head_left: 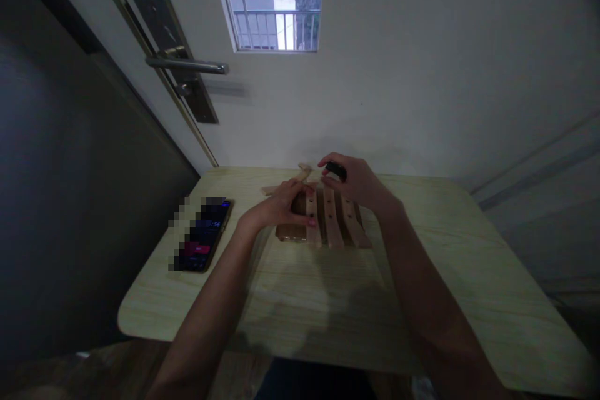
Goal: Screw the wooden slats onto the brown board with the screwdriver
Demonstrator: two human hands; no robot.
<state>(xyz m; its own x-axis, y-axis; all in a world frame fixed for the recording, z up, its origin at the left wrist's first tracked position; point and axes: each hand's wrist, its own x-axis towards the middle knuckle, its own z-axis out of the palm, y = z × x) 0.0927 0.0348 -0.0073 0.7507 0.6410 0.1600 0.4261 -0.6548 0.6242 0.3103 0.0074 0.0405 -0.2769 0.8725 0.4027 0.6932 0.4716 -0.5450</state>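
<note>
A wooden slatted piece (pixel 330 225), with several pale strips across a darker base, lies near the middle of a light wood table (pixel 328 300). My left hand (pixel 281 203) rests on its left end, fingers curled over the first slat and pressing it down. My right hand (pixel 354 181) hovers over the far right end and pinches a small black object (pixel 335 169) between thumb and fingers. Loose pale wooden strips (pixel 293 181) lie on the table just behind the left hand.
A phone (pixel 206 234) with a lit screen lies on the table's left side. Behind the table is a white door with a metal lever handle (pixel 187 65) and a small window (pixel 276 0). A dark wall is at left.
</note>
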